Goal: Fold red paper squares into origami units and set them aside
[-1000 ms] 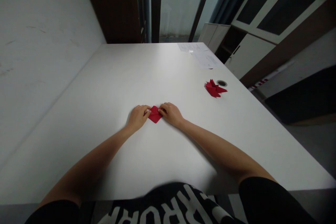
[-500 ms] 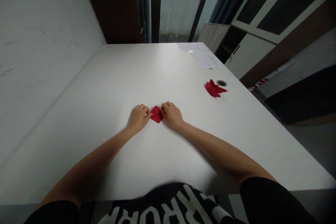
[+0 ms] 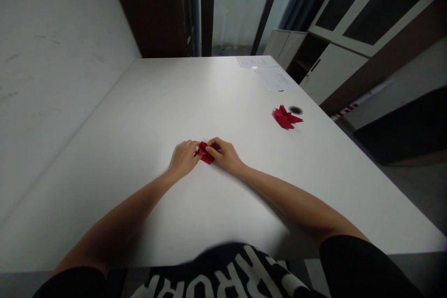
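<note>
A: Where's the small, folded piece of red paper (image 3: 207, 159)?

B: On the smooth white worktop (image 3: 213, 209), between the two bare hands, with part of it raised in a flap.

A: And each grip?

B: The left hand (image 3: 184, 156) has its thumb and fingers nearly together, pinching the left edge. The right hand (image 3: 226, 154) pinches the right side between thumb and forefinger.

A: What's off to the right?

B: A spiky red folded-paper shape (image 3: 285, 118), well apart from the hands, just beside a round, dark-centred fitting (image 3: 295, 110).
</note>
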Motion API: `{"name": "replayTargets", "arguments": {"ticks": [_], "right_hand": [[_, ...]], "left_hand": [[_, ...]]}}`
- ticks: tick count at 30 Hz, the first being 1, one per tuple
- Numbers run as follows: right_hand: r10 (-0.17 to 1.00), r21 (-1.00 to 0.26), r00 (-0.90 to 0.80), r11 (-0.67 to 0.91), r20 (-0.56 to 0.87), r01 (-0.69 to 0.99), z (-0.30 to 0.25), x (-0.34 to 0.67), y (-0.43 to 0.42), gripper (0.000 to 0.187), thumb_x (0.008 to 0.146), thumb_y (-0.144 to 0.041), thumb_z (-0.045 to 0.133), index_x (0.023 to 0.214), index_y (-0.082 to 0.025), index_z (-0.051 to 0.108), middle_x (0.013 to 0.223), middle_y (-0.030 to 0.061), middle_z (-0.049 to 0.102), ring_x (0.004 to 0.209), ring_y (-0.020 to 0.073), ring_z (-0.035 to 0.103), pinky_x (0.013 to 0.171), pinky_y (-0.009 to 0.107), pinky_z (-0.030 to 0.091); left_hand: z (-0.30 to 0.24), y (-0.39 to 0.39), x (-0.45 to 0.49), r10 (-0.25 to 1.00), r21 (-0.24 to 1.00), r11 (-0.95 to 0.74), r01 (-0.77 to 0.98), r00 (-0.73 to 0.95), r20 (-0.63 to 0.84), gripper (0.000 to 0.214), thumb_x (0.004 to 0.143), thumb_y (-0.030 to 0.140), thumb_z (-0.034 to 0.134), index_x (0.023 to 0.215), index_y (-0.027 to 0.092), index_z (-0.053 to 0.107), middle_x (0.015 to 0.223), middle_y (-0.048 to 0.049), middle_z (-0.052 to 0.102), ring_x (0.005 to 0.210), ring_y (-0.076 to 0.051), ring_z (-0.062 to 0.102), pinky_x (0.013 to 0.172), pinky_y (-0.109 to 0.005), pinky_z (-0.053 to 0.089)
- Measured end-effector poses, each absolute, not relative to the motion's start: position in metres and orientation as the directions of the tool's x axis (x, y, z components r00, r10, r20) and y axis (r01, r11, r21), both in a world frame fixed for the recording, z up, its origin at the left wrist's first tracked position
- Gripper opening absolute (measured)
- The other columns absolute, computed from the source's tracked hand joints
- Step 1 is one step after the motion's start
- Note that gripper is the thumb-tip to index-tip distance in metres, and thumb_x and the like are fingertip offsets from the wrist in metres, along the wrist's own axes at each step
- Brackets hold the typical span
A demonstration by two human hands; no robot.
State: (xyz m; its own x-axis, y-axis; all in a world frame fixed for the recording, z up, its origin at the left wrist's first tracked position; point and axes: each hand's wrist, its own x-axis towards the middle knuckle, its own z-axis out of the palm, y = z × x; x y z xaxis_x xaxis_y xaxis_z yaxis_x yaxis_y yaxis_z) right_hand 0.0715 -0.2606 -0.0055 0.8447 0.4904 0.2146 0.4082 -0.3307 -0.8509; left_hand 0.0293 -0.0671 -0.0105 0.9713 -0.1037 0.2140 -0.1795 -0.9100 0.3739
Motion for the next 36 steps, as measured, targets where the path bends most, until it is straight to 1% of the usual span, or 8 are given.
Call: {"name": "replayTargets", "arguments": {"ticks": [3,7,11,14,19,25,31,36], "right_hand": [[0.519,-0.840,0.825,-0.325,0.225,0.434,-0.003,0.071,-0.262,0.031,0.089,-0.040,0.065,0.113,-0.021,0.064,0.098,0.0039,0.071,0.079,0.0158,0.061,0.073,0.028,0.048],[0.564,-0.877,0.798,-0.251,0.212,0.410,-0.003,0.074,-0.267,0.038,0.088,-0.036,0.065,0.122,-0.022,0.059,0.104,0.0050,0.070,0.084,0.0163,0.062,0.074,0.029,0.050],[0.518,-0.908,0.824,-0.193,0.228,0.373,-0.006,0.078,-0.269,0.022,0.091,-0.036,0.059,0.107,-0.021,0.061,0.091,0.0021,0.069,0.078,0.0149,0.060,0.074,0.029,0.049],[0.497,-0.917,0.826,-0.133,0.266,0.375,-0.008,0.080,-0.269,0.019,0.093,-0.039,0.057,0.095,-0.020,0.060,0.084,0.0010,0.066,0.074,0.0142,0.057,0.072,0.028,0.046],[0.482,-0.945,0.828,-0.002,0.286,0.328,-0.012,0.081,-0.265,0.018,0.093,-0.039,0.059,0.095,-0.022,0.054,0.079,-0.0012,0.063,0.072,0.0135,0.056,0.069,0.026,0.045],[0.486,-0.937,0.843,-0.119,0.233,0.328,-0.010,0.079,-0.265,0.021,0.096,-0.035,0.051,0.111,-0.022,0.058,0.089,0.0014,0.071,0.079,0.0148,0.061,0.076,0.028,0.046],[0.505,-0.899,0.830,-0.211,0.236,0.384,-0.007,0.078,-0.267,0.021,0.097,-0.033,0.049,0.102,-0.021,0.064,0.082,-0.0001,0.069,0.072,0.0140,0.059,0.071,0.026,0.045],[0.521,-0.898,0.828,-0.235,0.207,0.372,-0.007,0.075,-0.265,0.023,0.096,-0.039,0.052,0.095,-0.020,0.066,0.073,-0.0018,0.065,0.063,0.0126,0.053,0.063,0.025,0.040]], "left_hand": [[-0.012,-0.063,0.032,-0.080,0.464,-0.868,-0.177,0.972,0.221,0.010,0.086,0.028,0.066,0.093,0.022,0.063,0.086,-0.0028,0.064,0.086,-0.022,0.059,0.078,-0.034,0.043],[-0.013,-0.057,0.032,-0.047,0.675,-0.711,-0.195,0.972,0.231,0.009,0.087,0.030,0.064,0.089,0.022,0.063,0.086,-0.0007,0.064,0.082,-0.018,0.058,0.077,-0.031,0.045],[-0.016,-0.057,0.030,-0.025,0.843,-0.516,-0.152,0.986,0.162,0.016,0.090,0.037,0.060,0.094,0.022,0.063,0.086,0.0007,0.065,0.077,-0.015,0.058,0.073,-0.028,0.047],[-0.018,-0.061,0.032,0.013,0.909,-0.380,-0.172,0.981,0.192,0.019,0.088,0.037,0.062,0.097,0.020,0.062,0.100,-0.0040,0.068,0.090,-0.017,0.063,0.082,-0.030,0.051],[-0.020,-0.065,0.035,0.061,0.985,-0.066,-0.157,0.985,0.161,0.034,0.084,0.039,0.068,0.109,0.019,0.057,0.135,-0.0129,0.061,0.108,-0.020,0.066,0.092,-0.035,0.054],[-0.018,-0.068,0.031,0.025,0.990,0.140,0.007,1.000,-0.011,0.065,0.083,0.043,0.070,0.139,0.017,0.049,0.113,-0.0126,0.074,0.092,-0.020,0.071,0.085,-0.036,0.056],[-0.015,-0.074,0.027,0.093,0.993,0.101,0.064,0.993,-0.074,0.043,0.078,0.042,0.077,0.110,0.015,0.070,0.101,-0.0090,0.077,0.085,-0.020,0.072,0.079,-0.033,0.057],[-0.011,-0.074,0.024,0.146,0.999,0.000,0.038,0.989,-0.038,0.031,0.079,0.046,0.075,0.090,0.017,0.071,0.083,-0.0036,0.076,0.070,-0.017,0.069,0.065,-0.028,0.054]]}}
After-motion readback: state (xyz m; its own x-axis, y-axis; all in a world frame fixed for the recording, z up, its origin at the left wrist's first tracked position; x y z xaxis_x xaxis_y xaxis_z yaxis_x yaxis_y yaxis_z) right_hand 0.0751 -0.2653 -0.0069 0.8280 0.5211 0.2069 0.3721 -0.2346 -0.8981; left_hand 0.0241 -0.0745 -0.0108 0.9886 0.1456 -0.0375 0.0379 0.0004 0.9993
